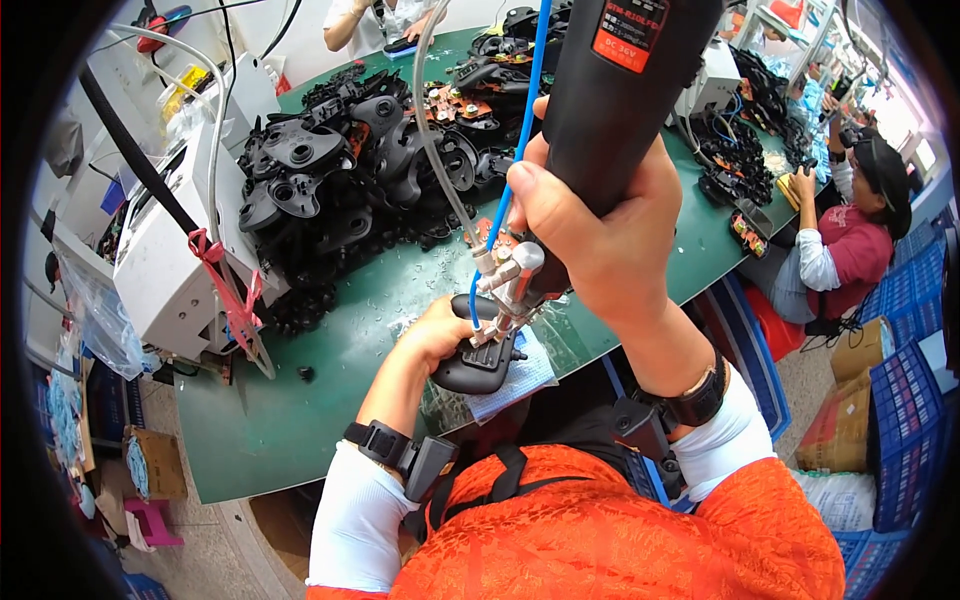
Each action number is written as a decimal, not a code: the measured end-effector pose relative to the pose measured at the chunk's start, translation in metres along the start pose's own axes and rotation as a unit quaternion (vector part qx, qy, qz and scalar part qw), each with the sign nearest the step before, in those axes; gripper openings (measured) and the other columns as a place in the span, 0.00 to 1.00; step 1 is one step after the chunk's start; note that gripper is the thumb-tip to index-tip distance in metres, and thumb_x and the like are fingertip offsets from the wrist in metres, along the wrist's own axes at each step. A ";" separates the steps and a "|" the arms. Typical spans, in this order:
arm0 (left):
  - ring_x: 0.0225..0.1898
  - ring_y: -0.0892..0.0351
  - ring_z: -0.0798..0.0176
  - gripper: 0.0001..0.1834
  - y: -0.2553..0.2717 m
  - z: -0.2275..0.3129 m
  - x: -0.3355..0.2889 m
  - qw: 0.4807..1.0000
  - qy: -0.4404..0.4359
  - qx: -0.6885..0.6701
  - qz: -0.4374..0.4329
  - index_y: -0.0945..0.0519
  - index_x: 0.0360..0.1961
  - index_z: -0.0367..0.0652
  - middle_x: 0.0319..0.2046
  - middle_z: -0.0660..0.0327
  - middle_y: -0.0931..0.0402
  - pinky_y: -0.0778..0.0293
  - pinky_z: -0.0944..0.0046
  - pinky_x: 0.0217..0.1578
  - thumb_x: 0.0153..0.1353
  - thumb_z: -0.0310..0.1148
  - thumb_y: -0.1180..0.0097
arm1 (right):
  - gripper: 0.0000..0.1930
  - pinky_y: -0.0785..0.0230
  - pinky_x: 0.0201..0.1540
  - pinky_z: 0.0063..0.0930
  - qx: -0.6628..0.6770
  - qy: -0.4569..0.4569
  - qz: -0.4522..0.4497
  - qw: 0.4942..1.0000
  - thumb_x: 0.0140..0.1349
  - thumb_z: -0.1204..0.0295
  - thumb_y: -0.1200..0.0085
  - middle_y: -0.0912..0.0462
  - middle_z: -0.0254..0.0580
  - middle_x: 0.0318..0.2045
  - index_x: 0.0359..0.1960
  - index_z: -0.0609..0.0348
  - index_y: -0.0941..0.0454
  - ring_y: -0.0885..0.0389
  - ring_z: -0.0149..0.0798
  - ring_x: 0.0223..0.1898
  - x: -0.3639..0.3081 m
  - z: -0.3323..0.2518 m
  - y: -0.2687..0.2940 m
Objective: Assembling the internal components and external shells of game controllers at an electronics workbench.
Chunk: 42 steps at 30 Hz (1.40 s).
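My right hand is wrapped round a thick black electric screwdriver, which stands tilted over the table. Its metal lower end has a blue air hose and a clear tube running to it. Under that tip lies a black game controller, back side up. My left hand grips the controller from its left side, partly hidden by the tool and hoses. Whether the tip touches the controller, I cannot tell. A light blue cloth lies beneath it at the near table edge.
A big heap of black controller shells covers the far left of the green table. A white machine stands left, with a pink-tied tube stand. Co-workers sit across and at right. Blue crates stand at right.
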<state>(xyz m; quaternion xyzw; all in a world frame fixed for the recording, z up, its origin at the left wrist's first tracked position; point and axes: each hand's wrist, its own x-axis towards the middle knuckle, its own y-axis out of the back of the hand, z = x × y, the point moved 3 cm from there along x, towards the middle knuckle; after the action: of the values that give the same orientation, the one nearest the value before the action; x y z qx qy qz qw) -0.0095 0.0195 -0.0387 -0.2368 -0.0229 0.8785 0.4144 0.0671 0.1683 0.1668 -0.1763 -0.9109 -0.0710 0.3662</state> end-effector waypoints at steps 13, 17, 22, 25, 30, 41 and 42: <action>0.32 0.15 0.66 0.15 -0.003 -0.002 0.002 0.999 0.001 0.003 0.035 0.15 0.40 0.37 0.34 0.58 0.14 0.19 0.64 0.37 0.49 0.26 0.31 | 0.20 0.23 0.28 0.23 -0.031 -0.018 0.006 0.999 0.57 0.84 0.41 0.20 0.38 0.29 0.52 0.69 0.29 0.20 0.27 0.24 -0.003 0.003 -0.004; 0.31 0.15 0.65 0.14 0.004 -0.014 0.006 0.999 -0.003 0.000 0.044 0.15 0.39 0.37 0.33 0.58 0.14 0.19 0.64 0.36 0.48 0.24 0.32 | 0.20 0.24 0.29 0.24 -0.037 0.000 0.002 0.999 0.56 0.83 0.41 0.20 0.39 0.28 0.51 0.69 0.29 0.20 0.28 0.24 -0.011 0.007 -0.004; 0.30 0.16 0.64 0.14 -0.006 -0.004 -0.002 0.997 -0.008 0.028 0.068 0.15 0.37 0.36 0.32 0.57 0.15 0.19 0.63 0.36 0.46 0.23 0.32 | 0.20 0.25 0.29 0.25 0.026 0.010 0.040 0.999 0.55 0.82 0.40 0.20 0.37 0.28 0.50 0.68 0.28 0.21 0.27 0.25 -0.028 0.004 0.000; 0.33 0.15 0.64 0.16 0.001 -0.006 -0.003 0.998 -0.022 0.011 0.065 0.15 0.41 0.36 0.35 0.58 0.14 0.19 0.64 0.39 0.48 0.24 0.32 | 0.20 0.26 0.30 0.23 -0.007 -0.018 0.011 1.000 0.56 0.82 0.38 0.20 0.36 0.30 0.51 0.66 0.27 0.21 0.27 0.24 -0.017 0.006 -0.002; 0.36 0.14 0.63 0.19 0.012 -0.014 -0.027 0.995 -0.014 -0.092 0.034 0.19 0.48 0.37 0.38 0.58 0.15 0.17 0.61 0.42 0.54 0.26 0.31 | 0.15 0.30 0.28 0.21 0.044 -0.011 0.058 0.997 0.54 0.74 0.34 0.22 0.31 0.25 0.41 0.61 0.25 0.24 0.24 0.24 0.031 -0.040 0.017; 0.25 0.18 0.55 0.54 0.033 -0.035 -0.073 0.895 -0.218 -0.385 -0.060 0.46 0.71 0.37 0.36 0.48 0.21 0.18 0.62 0.27 0.52 0.46 0.26 | 0.17 0.29 0.38 0.26 -0.075 -0.083 0.004 0.994 0.58 0.73 0.37 0.23 0.36 0.33 0.47 0.62 0.28 0.22 0.28 0.35 0.010 0.023 0.028; 0.24 0.19 0.56 0.54 0.035 -0.034 -0.077 0.893 -0.238 -0.374 -0.076 0.46 0.71 0.37 0.35 0.49 0.23 0.19 0.63 0.25 0.53 0.47 0.27 | 0.19 0.29 0.43 0.29 -0.152 0.045 0.065 0.985 0.58 0.74 0.38 0.23 0.39 0.38 0.49 0.63 0.29 0.23 0.32 0.39 0.006 0.016 0.028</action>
<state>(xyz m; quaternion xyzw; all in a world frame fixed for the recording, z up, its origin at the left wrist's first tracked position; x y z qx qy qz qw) 0.0218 -0.0655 -0.0470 -0.1562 -0.4657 0.8009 0.3425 0.0633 0.2003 0.1597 -0.2856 -0.8586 -0.1920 0.3799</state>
